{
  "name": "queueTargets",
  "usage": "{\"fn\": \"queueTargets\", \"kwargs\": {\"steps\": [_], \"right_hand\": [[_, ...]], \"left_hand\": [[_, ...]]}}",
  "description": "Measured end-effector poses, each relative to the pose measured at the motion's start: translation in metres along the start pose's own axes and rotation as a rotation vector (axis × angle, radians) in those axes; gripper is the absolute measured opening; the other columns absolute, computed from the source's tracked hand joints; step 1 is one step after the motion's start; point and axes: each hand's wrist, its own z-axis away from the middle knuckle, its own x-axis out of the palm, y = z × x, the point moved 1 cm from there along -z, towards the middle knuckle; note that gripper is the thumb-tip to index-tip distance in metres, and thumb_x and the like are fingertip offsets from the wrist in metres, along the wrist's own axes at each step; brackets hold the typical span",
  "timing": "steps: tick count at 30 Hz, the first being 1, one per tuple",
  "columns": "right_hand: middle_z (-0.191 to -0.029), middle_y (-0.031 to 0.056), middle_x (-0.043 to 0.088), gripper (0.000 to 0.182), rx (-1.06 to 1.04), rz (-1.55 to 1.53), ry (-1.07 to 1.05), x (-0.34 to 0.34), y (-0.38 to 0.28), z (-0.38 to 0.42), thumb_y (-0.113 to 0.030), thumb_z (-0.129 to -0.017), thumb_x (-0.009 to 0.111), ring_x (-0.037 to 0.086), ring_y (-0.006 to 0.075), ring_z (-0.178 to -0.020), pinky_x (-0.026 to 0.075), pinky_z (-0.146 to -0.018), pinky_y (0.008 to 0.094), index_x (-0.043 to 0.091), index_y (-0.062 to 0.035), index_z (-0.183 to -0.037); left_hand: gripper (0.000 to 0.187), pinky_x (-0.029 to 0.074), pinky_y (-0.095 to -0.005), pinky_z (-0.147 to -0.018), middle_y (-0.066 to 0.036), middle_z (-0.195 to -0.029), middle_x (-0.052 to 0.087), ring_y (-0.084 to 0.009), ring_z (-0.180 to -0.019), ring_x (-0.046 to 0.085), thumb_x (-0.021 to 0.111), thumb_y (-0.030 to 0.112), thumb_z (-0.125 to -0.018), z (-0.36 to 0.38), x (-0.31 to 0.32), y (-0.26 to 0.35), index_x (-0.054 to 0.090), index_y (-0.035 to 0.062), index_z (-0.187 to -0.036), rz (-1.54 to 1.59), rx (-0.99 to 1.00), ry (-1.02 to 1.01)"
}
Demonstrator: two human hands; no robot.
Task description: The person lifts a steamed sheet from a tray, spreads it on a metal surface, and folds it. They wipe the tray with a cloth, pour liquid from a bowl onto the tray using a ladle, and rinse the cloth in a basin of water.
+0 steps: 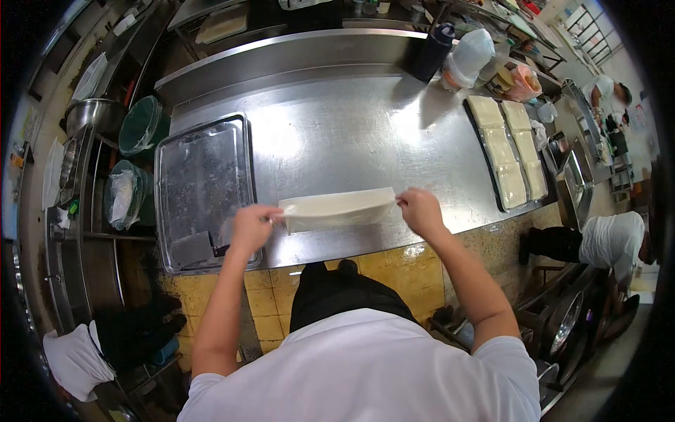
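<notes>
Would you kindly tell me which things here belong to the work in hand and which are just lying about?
In hand:
pale dough sheet
left hand
right hand
steel counter

Lying about:
empty tray
tray of dough squares
dark bottle
plastic bags

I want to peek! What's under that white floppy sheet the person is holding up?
Under the pale sheet, held between the left hand and right hand, lies the shiny steel table. The strip of table right behind it is covered, so anything there stays hidden.
</notes>
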Motion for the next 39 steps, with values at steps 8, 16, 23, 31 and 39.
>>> {"fn": "queueTargets", "kwargs": {"steps": [8, 16, 23, 31, 39], "right_hand": [[-0.096, 0.0192, 0.074, 0.023, 0.108, -0.036, -0.107, 0.042, 0.010, 0.054, -0.012, -0.085, 0.062, 0.070, 0.0384, -0.094, 0.056, -0.087, 0.0479, 0.078, -0.0071, -0.100], [-0.107, 0.0221, 0.073, 0.030, -0.054, -0.193, -0.153, 0.066, -0.098, -0.070, -0.020, -0.086, 0.068, 0.068, 0.0406, -0.103, 0.054, -0.093, 0.0487, 0.074, -0.0037, -0.110], [-0.109, 0.0199, 0.072, 0.026, -0.257, -0.020, -0.410, 0.154, -0.193, -0.113, -0.023, -0.085, 0.069, 0.067, 0.0387, -0.106, 0.053, -0.092, 0.0499, 0.074, -0.0069, -0.105], [-0.106, 0.0150, 0.067, 0.021, -0.441, -0.024, -0.536, 0.139, -0.193, -0.120, -0.026, -0.082, 0.074, 0.060, 0.0344, -0.109, 0.048, -0.091, 0.0492, 0.073, -0.0094, -0.094], [-0.103, 0.0182, 0.066, 0.020, -0.194, -0.405, -0.187, 0.076, -0.146, -0.067, -0.019, -0.083, 0.075, 0.060, 0.0382, -0.107, 0.049, -0.094, 0.0445, 0.072, -0.0045, -0.096]], "left_hand": [[0.016, 0.054, -0.0404, -0.084, -0.012, -0.102, 0.075, -0.0317, -0.094, 0.068, 0.077, 0.010, -0.083, 0.041, 0.013, -0.018, 0.078, 0.0069, -0.098, -0.083, 0.029, 0.064], [0.019, 0.055, -0.0368, -0.082, -0.013, -0.101, 0.076, -0.0266, -0.090, 0.070, 0.075, 0.011, -0.086, -0.007, 0.003, -0.035, 0.077, 0.0048, -0.104, -0.033, -0.024, 0.320], [0.020, 0.056, -0.0365, -0.080, -0.015, -0.101, 0.075, -0.0262, -0.085, 0.071, 0.071, 0.008, -0.088, -0.018, 0.011, -0.034, 0.074, 0.0027, -0.107, 0.063, -0.151, 0.324], [0.028, 0.051, -0.0465, -0.094, -0.019, -0.107, 0.063, -0.0372, -0.107, 0.062, 0.074, 0.013, -0.083, -0.019, 0.038, -0.034, 0.071, 0.0049, -0.110, -0.159, -0.089, 0.072], [0.032, 0.052, -0.0484, -0.084, -0.023, -0.098, 0.071, -0.0399, -0.092, 0.068, 0.070, 0.030, -0.093, -0.019, 0.047, -0.029, 0.070, 0.0007, -0.106, 0.156, -0.353, -0.152]]}}
